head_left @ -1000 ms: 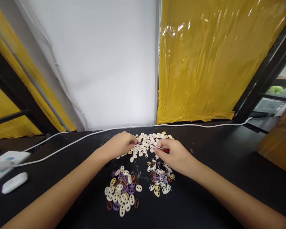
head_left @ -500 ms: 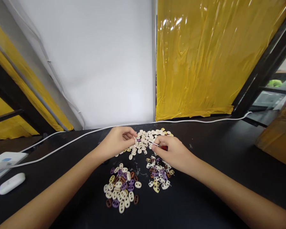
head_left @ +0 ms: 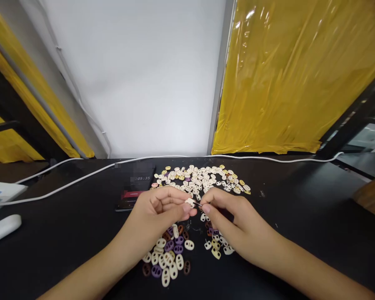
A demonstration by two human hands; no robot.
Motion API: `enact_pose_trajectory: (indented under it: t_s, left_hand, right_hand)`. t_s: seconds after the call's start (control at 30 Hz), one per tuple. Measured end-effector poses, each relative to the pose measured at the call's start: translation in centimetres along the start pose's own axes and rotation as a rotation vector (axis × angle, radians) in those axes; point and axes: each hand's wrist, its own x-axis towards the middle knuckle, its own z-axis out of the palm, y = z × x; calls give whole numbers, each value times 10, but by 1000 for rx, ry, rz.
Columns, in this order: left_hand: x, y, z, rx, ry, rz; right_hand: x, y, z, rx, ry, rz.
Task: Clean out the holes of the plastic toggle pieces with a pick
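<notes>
Between the thumb and fingers of my left hand [head_left: 167,208] is a cream oval two-hole plastic piece [head_left: 190,202]. My right hand [head_left: 229,216] pinches a thin metal-tipped tool [head_left: 198,204], its point at the cream piece; whether it has gone into a hole I cannot tell. Most of the tool's handle is hidden in my palm. Below my left hand lies a pile of oval two-hole pieces [head_left: 169,246] in cream, purple and brown. Under my right hand are smaller pieces with little stems [head_left: 216,252], partly covered.
A wide scatter of mostly cream pieces [head_left: 203,177] spreads behind my hands. A dark phone [head_left: 143,177] showing a timer lies behind my left hand. A white cable [head_left: 90,171] runs along the table's back edge. A white rounded case [head_left: 3,229] and a power strip [head_left: 9,191] are at left.
My hands have come together and nearer to me from the scatter, the left now holding a cream piece against the tool's tip. The view has shifted, and the phone now shows.
</notes>
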Motion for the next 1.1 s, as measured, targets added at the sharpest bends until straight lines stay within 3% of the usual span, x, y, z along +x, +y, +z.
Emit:
enact_pose_trajectory:
  t_s: [0.27,0.53,0.73,0.83,1.0,1.1]
  left_hand:
    - [-4,-3,8,70,63,49]
    - [-10,0,8,364,65,178]
    - [-26,5,21,688,37,390]
    - [-28,9,22,581,97,387]
    - [-13,10,11,180,162,141]
    - [-9,7,10,93,153,65]
  right_hand:
    - [-2,3,1,-136,3,13]
    - [-3,-1,1,-281,-7,-38]
    - [-2,2,2,-319,-21,-76]
    - [-1,2,0,-265,-2,-96]
    - [-4,0,-2,-148,81,-111]
    - [-6,0,-1,-114,59,-135]
